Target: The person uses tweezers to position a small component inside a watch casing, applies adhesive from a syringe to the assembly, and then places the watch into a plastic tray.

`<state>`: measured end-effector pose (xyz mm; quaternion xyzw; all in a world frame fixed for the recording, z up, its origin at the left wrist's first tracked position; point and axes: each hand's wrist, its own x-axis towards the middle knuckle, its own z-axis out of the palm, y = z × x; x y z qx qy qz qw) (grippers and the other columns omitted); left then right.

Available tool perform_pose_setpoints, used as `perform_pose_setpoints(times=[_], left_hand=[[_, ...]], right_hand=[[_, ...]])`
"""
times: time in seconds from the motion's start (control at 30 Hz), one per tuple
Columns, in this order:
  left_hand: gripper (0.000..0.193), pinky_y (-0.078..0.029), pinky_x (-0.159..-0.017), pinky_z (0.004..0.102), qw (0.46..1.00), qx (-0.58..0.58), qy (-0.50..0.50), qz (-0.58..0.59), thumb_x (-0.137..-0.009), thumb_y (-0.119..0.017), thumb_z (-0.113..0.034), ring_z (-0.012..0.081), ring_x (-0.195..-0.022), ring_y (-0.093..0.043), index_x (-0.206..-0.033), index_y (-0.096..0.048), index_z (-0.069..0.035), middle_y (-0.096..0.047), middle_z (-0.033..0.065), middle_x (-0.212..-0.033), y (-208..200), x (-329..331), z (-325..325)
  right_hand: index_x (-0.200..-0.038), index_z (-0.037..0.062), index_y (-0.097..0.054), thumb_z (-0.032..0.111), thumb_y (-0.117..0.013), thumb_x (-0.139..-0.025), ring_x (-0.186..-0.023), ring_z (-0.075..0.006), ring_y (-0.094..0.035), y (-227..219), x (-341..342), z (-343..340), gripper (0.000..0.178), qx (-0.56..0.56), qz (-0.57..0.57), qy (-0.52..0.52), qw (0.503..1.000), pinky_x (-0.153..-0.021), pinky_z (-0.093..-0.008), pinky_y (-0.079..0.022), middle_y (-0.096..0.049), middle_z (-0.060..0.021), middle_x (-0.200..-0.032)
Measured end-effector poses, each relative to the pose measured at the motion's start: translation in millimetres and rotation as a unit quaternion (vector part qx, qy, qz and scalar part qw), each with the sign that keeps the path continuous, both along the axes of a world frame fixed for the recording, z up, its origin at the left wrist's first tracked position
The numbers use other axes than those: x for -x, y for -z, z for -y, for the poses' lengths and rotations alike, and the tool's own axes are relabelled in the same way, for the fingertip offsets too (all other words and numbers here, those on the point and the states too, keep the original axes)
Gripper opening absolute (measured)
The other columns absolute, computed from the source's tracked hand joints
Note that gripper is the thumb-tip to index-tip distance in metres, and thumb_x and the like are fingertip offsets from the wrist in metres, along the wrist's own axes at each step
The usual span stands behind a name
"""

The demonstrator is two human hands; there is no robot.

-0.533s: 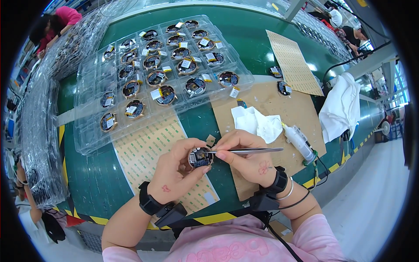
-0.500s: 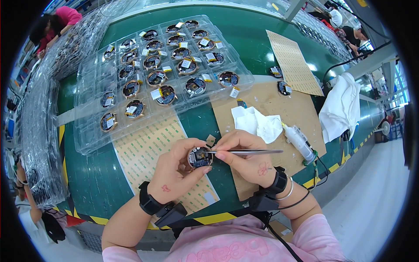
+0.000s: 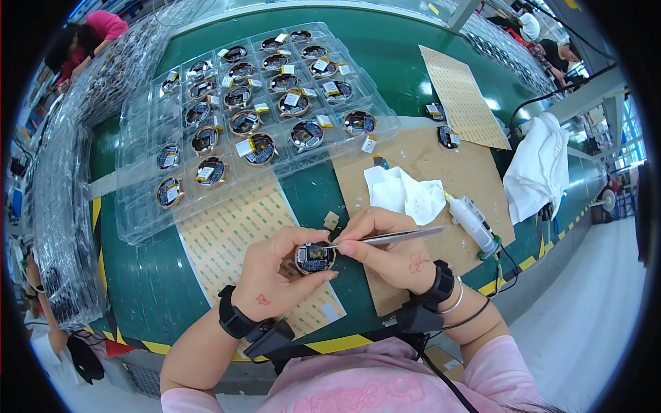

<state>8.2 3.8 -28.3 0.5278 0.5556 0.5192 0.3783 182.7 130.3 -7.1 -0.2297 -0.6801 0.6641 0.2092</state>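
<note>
My left hand (image 3: 270, 275) is closed round the rim of a round watch case (image 3: 315, 259), with the dark circuit board inside it facing up. Pinched in my right hand (image 3: 385, 248) is a pair of metal tweezers (image 3: 406, 236), its tips over the upper part of the board. Whether the tips grip any part is too small to tell. Beyond my hands lies a clear plastic tray (image 3: 131, 224) of similar open watch cases (image 3: 260, 149), many with small silver batteries on or beside them. A small tan square (image 3: 331, 220) lies just past the case.
A sheet of adhesive pieces (image 3: 220, 227) lies under my left arm, another sheet (image 3: 465, 96) at the far right. The brown board (image 3: 427, 158) carries white tissue (image 3: 396, 196) and a glue syringe (image 3: 474, 221). White cloth (image 3: 540, 168) lies right; stacked clear trays (image 3: 62, 206) stand left.
The tweezers have tilted, their rear end rising, and their tips have shifted slightly left and down over the board. The watch case has turned slightly in my left hand.
</note>
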Motion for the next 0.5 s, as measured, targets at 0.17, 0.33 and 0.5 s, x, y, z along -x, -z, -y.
perform_pose_setpoints(times=[0.17, 0.33, 0.5], left_hand=[[0.051, -0.054, -0.081, 0.0269, 0.999, 0.024, 0.026, 0.004, -0.072, -0.08, 0.006, 0.0142, -0.098, -0.064, -0.118, -0.058, -0.001, -0.062, 0.0076, -0.107, -6, 0, 1], [0.051, -0.054, -0.083, 0.0276, 0.998, 0.001, 0.043, 0.038, -0.071, -0.08, 0.007, 0.0153, -0.1, -0.064, -0.118, -0.06, -0.001, -0.062, 0.0093, -0.11, -1, -1, 1], [0.052, -0.054, -0.084, 0.0282, 0.997, 0.016, 0.055, 0.052, -0.071, -0.08, 0.007, 0.0156, -0.101, -0.064, -0.119, -0.06, 0.0, -0.063, 0.0105, -0.112, -4, -1, 3]], right_hand=[[-0.085, 0.0005, -0.064, 0.005, -0.071, -0.086, -0.078, -0.0126, -0.062, 3, -3, -8, 0.008, 0.039, 0.01, -0.028, 0.999, -0.07, -0.0246, -0.05, -0.067, -0.0087, -0.087], [-0.084, 0.0004, -0.063, 0.005, -0.071, -0.085, -0.076, -0.0124, -0.063, 3, -4, -12, 0.009, 0.089, 0.006, -0.048, 0.995, -0.069, -0.0246, -0.05, -0.066, -0.0087, -0.085], [-0.083, 0.0003, -0.063, 0.005, -0.072, -0.085, -0.073, -0.0122, -0.063, -3, -4, -14, 0.01, 0.134, 0.01, -0.065, 0.989, -0.067, -0.0246, -0.05, -0.066, -0.0086, -0.081]])
